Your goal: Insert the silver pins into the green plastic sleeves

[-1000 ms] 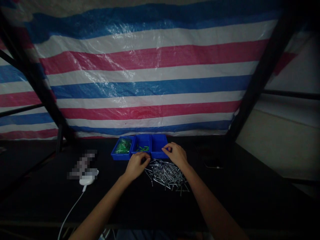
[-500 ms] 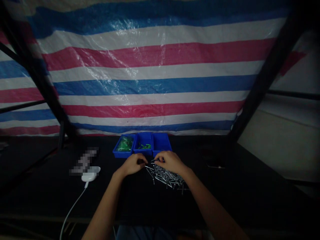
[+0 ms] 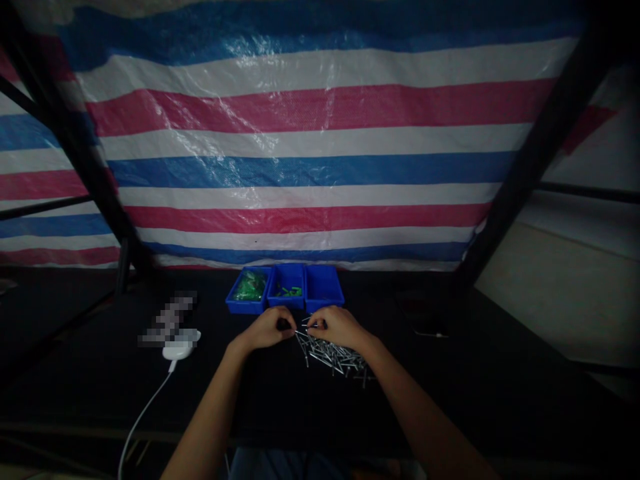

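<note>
A loose pile of slender silvery metal screws lies on the black table in front of me; their threads are too small to make out. My left hand is at the pile's left edge, thumb and forefinger pinched on the end of one screw. Over the pile's upper left side, my right hand is closed in a pinch, its fingertips close to the left ones. What the right fingers hold is hidden. A few screws poke out just beyond the right fingers.
Three blue bins stand side by side behind my hands: the left bin with a bag of green pieces, the middle bin with loose green pieces, the right bin. A white device with a cable lies left, a dark flat object right.
My right hand has shifted slightly left and down, and the left fingertips have edged right, so the two pinches are closer together. The bins and pile look the same.
</note>
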### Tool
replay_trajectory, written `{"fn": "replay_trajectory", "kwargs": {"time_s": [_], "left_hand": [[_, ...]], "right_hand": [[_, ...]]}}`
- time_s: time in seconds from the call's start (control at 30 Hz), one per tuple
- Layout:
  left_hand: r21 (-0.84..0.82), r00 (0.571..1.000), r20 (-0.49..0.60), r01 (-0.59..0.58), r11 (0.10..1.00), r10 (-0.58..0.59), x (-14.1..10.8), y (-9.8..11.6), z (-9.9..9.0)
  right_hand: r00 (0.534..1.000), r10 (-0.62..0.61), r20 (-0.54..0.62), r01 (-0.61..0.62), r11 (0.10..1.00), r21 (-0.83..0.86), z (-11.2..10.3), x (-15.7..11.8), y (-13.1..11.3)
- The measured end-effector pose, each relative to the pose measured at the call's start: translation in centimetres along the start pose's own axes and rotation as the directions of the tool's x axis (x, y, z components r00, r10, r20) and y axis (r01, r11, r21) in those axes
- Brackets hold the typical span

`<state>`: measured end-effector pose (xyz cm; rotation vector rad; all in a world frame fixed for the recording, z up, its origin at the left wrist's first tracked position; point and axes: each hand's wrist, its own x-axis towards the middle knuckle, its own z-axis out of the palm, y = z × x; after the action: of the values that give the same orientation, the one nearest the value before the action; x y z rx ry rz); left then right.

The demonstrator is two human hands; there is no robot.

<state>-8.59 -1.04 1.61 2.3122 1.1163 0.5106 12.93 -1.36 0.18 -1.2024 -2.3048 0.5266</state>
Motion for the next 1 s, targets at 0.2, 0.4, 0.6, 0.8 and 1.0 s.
{"fn": "replay_trajectory", "kwargs": {"time_s": [0.2, 0.4, 0.6, 0.8, 1.0], "left_hand": [[-0.191, 0.993, -0.113, 0.02, 0.981, -0.043, 0.1, 0.8, 0.0], [-0.334, 0.956, -0.29, -0.064, 0.94, -0.038, 2.2, 1.7, 0.4], [-0.565, 0.932, -0.351, -0.136, 0.814, -0.087, 5.3, 3.0, 0.3], [-0.777, 0.878, -0.364, -0.102, 0.621, -0.311, 5.1, 2.4, 1.6], [-0.798, 0.906, -0.301, -0.068, 0.599, -0.297, 4.5, 2.6, 2.2]], "right_hand": [[1.0, -0.021, -0.011, 0.022, 0.99, 0.14, 0.4, 0.2, 0.4], [0.999, -0.006, -0.05, 0.025, 0.921, 0.388, 0.8, 1.0, 1.1], [0.987, 0.078, -0.138, 0.031, 0.759, 0.65, 0.4, 1.7, 1.6], [0.988, 0.133, -0.084, -0.031, 0.689, 0.724, -0.3, 1.5, 1.0], [0.992, 0.107, -0.068, -0.023, 0.681, 0.732, -0.4, 1.3, 0.8]]}}
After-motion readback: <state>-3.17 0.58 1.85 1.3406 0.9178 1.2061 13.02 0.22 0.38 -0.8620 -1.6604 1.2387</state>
